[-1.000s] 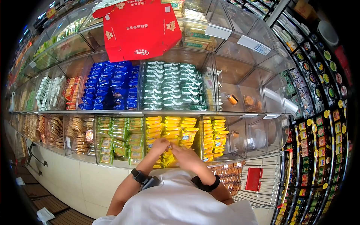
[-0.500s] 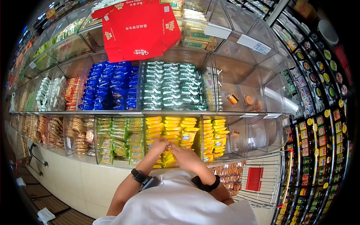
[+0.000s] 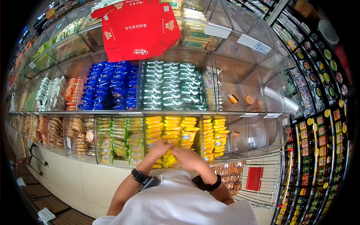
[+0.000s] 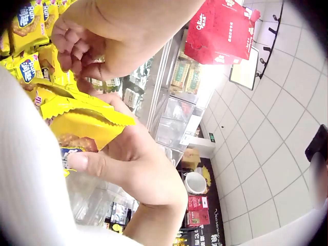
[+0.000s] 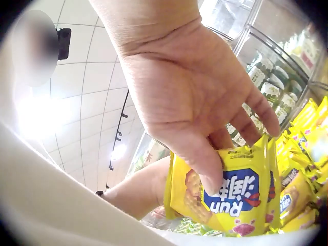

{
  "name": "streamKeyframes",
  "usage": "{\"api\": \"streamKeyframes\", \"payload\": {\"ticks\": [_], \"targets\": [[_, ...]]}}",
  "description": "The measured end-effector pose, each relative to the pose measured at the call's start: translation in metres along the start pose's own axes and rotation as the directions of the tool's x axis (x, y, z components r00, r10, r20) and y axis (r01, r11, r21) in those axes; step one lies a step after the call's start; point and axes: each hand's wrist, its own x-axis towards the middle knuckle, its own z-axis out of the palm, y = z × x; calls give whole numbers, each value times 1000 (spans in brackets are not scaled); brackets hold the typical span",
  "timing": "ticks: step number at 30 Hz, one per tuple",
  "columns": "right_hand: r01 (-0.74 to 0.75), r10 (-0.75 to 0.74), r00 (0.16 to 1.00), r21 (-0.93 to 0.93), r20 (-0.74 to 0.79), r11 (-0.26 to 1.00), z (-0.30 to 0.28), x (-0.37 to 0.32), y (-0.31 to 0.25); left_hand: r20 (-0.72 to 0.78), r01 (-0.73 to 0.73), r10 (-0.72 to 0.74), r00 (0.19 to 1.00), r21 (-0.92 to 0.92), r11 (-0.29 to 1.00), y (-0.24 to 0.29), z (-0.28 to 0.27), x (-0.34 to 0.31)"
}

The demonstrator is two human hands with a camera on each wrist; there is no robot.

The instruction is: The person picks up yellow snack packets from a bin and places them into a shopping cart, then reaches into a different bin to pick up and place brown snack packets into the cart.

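My right hand [image 3: 186,157] grips yellow biscuit packets [image 5: 233,197], at least two one behind the other, its thumb pressed on the printed front in the right wrist view. Over the front row of bins, my left hand [image 3: 159,147] meets it. The left wrist view shows the left fingers [image 4: 77,43] curled, thumb close to the packets' crimped upper edge; I cannot tell whether they pinch it. Beneath both hands lie rows of the same yellow packets [image 3: 172,129] in a clear bin.
Green packets [image 3: 120,135] fill the bin to the left. Blue packets [image 3: 108,82] and dark green ones [image 3: 165,86] stand behind. A red flattened carton [image 3: 140,30] lies across the upper bins. At right stand a shopping cart [image 3: 262,182] and a shelf of jars [image 3: 322,150].
The hands stay together over the yellow bin, with only slight shifts of the fingers and right wrist. The bins and their packets look the same.
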Motion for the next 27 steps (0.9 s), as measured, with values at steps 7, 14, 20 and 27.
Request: {"api": "streamKeyframes", "payload": {"ticks": [7, 14, 20, 27], "targets": [[66, -61, 983, 22, -176, 998, 13, 0, 11, -12, -37, 36, 999, -114, 993, -3, 3, 2], [47, -44, 986, 11, -163, 999, 14, 2, 14, 67, 74, -49, 997, -448, 891, 8, -3, -6], [9, -7, 994, 13, -109, 1000, 11, 3, 12, 89, 140, -110, 990, -494, 858, 12, -6, -8], [-43, 41, 996, -28, -76, 999, 1, 2, 1, 70, 140, -122, 990, -554, 820, 11, -5, -8]]}}
